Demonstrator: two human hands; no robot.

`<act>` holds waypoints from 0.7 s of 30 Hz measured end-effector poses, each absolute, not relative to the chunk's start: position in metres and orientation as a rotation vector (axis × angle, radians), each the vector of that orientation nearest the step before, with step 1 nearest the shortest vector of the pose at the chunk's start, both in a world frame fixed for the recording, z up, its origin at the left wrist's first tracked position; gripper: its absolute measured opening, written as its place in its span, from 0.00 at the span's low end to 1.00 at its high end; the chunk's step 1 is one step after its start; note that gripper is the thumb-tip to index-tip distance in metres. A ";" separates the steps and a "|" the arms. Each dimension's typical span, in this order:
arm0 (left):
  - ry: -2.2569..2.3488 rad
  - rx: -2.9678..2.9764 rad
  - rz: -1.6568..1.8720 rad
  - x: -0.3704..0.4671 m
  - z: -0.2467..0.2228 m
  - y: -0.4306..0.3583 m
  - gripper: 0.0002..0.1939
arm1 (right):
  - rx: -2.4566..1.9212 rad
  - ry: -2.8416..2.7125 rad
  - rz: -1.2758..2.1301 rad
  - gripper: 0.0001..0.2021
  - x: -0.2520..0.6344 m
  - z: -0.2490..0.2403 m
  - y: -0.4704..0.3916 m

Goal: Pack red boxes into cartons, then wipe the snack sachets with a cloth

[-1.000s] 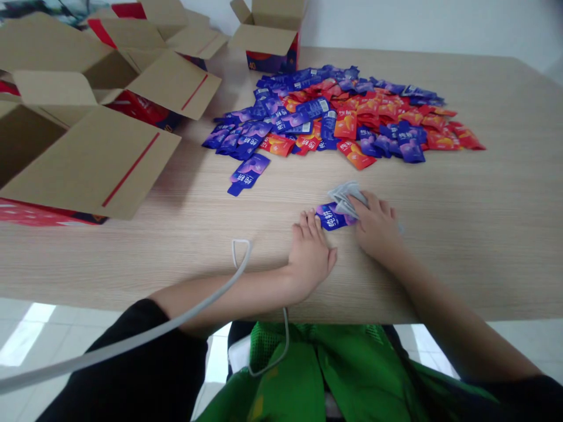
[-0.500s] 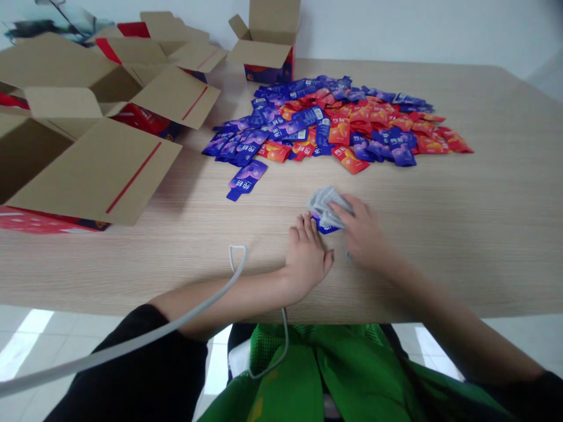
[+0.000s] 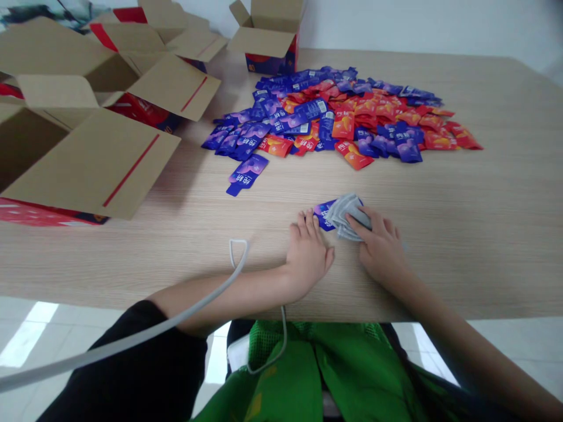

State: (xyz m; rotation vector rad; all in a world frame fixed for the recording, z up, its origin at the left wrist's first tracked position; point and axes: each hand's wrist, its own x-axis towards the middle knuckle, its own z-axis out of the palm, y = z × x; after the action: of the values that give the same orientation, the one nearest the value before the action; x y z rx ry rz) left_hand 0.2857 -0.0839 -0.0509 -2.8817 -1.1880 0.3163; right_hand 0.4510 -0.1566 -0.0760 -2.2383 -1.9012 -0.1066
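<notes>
A blue-and-purple sachet point(image 3: 324, 215) lies flat on the table in front of me. The fingertips of my left hand point(image 3: 308, 255) press on its left end, the fingers stretched out and the palm down. My right hand point(image 3: 382, 243) grips a folded grey cloth point(image 3: 349, 217) and rests it on the right part of the sachet, hiding that part. Beyond both hands spreads a heap of blue and red-orange sachets point(image 3: 343, 120). One separate blue sachet point(image 3: 247, 174) lies at the heap's near left.
Open cardboard boxes with raised flaps point(image 3: 97, 161) crowd the table's left side. Another open box point(image 3: 271, 50) stands behind the heap by the wall. A white cable point(image 3: 176, 319) crosses over my left forearm. The table's front edge point(image 3: 352, 319) is close to my body.
My right hand has slid the cloth to the right along the sachet, uncovering more of its left part. My left hand has stayed in place. The view has shifted slightly.
</notes>
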 end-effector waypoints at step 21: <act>-1.080 -2.907 0.239 0.280 -0.054 -0.081 0.37 | -1.923 -2.046 -0.036 0.25 0.424 -0.059 -0.078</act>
State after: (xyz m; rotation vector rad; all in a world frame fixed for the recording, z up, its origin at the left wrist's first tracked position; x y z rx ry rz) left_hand 0.2798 -0.0809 -0.0545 -2.9069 -1.0799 0.2387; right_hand 0.4236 -0.0779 -0.0586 -1.9234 -2.0461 -0.0362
